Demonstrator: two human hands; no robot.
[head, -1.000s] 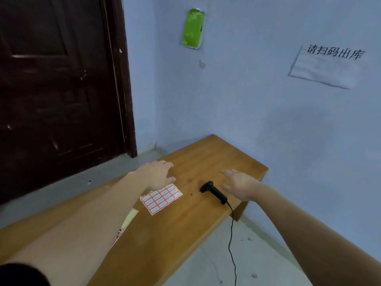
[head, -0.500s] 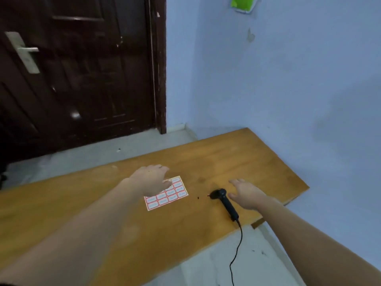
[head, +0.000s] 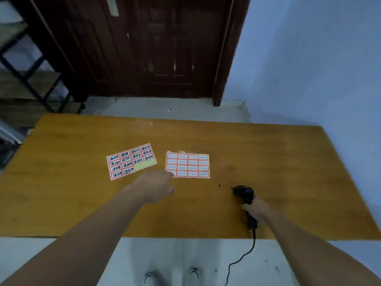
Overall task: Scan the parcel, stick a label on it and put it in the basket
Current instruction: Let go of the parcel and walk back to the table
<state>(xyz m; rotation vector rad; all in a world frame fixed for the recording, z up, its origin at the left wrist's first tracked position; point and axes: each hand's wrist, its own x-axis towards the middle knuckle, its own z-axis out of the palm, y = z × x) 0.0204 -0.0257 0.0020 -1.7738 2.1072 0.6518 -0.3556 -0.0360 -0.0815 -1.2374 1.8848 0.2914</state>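
Two hands over a wooden table [head: 82, 203], scanner gripped, no parcel or basket in view.

The table bears two label sheets: a handwritten one [head: 131, 161] left of a fainter-printed one [head: 187, 165]. The left hand [head: 156, 187] hangs loosely curled, fingertips at the fainter sheet's near corner. The right hand [head: 255, 208] wraps the black corded scanner [head: 243, 193] by its handle.

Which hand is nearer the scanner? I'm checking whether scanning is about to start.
Right. The right hand is on the scanner's handle, while the left hand is well off to its left, fingertips at the label sheet.
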